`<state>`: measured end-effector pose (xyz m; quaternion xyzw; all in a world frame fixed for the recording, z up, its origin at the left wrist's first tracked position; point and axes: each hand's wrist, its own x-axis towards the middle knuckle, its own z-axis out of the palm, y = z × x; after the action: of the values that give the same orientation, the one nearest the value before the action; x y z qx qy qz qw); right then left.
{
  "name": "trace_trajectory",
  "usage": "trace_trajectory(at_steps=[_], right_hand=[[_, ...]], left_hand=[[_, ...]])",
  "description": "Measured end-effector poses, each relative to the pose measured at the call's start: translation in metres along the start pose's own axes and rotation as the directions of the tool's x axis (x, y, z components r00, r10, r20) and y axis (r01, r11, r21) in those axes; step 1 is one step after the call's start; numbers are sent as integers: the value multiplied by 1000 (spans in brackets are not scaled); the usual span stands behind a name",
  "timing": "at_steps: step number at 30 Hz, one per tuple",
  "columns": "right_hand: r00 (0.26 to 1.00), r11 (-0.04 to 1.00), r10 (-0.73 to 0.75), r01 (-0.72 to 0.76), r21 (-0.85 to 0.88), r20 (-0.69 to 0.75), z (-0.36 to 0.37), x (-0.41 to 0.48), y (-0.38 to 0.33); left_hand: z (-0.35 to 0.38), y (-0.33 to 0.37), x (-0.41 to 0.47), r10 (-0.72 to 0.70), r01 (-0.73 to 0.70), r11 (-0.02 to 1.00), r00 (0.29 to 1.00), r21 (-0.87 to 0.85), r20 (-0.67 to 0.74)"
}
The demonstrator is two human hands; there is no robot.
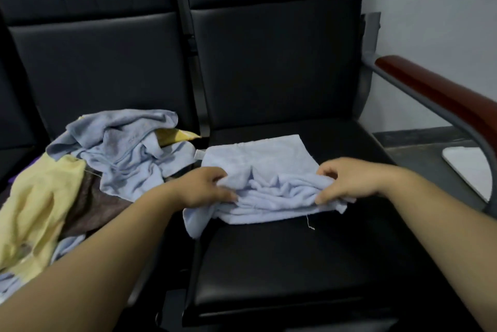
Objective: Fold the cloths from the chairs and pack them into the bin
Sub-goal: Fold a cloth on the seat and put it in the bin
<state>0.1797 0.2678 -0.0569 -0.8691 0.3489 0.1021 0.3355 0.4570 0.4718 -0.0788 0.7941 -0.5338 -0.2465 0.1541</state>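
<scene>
Light blue cloth (258,167) lies at frame centre, on the seat of the right-hand black chair (295,264). Its far half is spread flat; its near half is bunched in wrinkled layers.

Left hand (204,186), centre-left of frame: fingers curled, gripping the bunched fabric at the cloth's left side.

Right hand (349,181), centre-right: fingers curled, thumb beneath, pinching the bunched fabric at the cloth's right side.

A loose thread (309,224) hangs from the cloth's near edge onto the seat. A small white tag shows at the far left corner.

Left of frame, on the neighbouring seat: heap of unfolded cloths (121,148), mostly light blue on top, with a pale yellow cloth (40,197) and a brown cloth (94,205) below it.

Right edge of frame: a reddish-brown armrest (443,95) on a grey metal frame. Below it, a white flat object (468,167), only partly in view.
</scene>
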Motion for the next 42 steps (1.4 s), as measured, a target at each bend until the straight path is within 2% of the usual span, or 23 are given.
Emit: trace_trajectory(at_steps=[2, 3, 6, 8, 10, 12, 13, 16, 19, 21, 22, 24, 27, 30, 32, 36, 38, 42], right_hand=[[998, 991, -11, 20, 136, -69, 4, 3, 1], [993, 984, 2, 18, 179, -115, 10, 6, 0], [985, 999, 5, 4, 52, -171, 25, 18, 1], [997, 994, 26, -34, -109, -68, 27, 17, -3], [987, 976, 108, -82, -203, 119, 25, 9, -7], [959, 989, 139, -120, -90, 245, 24, 1, -5], [961, 991, 132, -135, -3, 245, 22, -3, -3], [996, 994, 74, -78, 75, 48, 12, -2, 0], [986, 991, 44, -23, 129, -161, 10, 7, -6], [971, 993, 26, 3, 118, -237, 13, 14, -12], [962, 994, 11, 21, 112, -272, 14, 17, -15], [940, 992, -25, 66, 110, -340, 15, 24, -22], [915, 991, -60, 101, 83, -398, 18, 34, -27], [913, 994, -52, 86, 67, -405, 21, 47, -27], [939, 999, -28, 34, 10, -342, 23, 53, -25], [977, 994, 77, -90, -56, -201, 22, 64, -19], [974, 991, 112, -124, -50, -199, 17, 66, -18], [950, 994, 105, -96, 46, -294, 11, 71, -16]], left_hand=[[-1, -4, 4, -58, 46, 986, 995, -159, -76], [0, -6, 5, -90, 72, 970, 994, -230, -68], [3, -11, 0, -170, 206, 877, 978, -435, 119], [5, -15, -11, -212, 354, 750, 929, -558, 304], [5, -19, -26, -203, 460, 698, 862, -548, 464], [0, -28, -34, -169, 496, 683, 821, -536, 545], [-3, -31, -37, -155, 497, 665, 822, -557, 548], [-12, -34, -39, -176, 454, 628, 874, -632, 453], [-16, -35, -38, -199, 412, 641, 904, -647, 379], [-17, -27, -36, -290, 388, 752, 921, -533, 261], [-17, -26, -32, -355, 386, 821, 922, -421, 153], [-15, -32, -22, -357, 331, 914, 931, -237, -77], [-15, -50, -8, -299, 241, 942, 920, -235, -255], [-18, -58, -2, -279, 261, 960, 886, -98, -371], [-17, -56, 4, -262, 277, 961, 884, -18, -387], [-10, -56, 17, -236, 290, 947, 919, 137, -315], [-8, -58, 23, -190, 256, 949, 929, 183, -317], [-2, -55, 30, -222, 246, 966, 947, 76, -234]])
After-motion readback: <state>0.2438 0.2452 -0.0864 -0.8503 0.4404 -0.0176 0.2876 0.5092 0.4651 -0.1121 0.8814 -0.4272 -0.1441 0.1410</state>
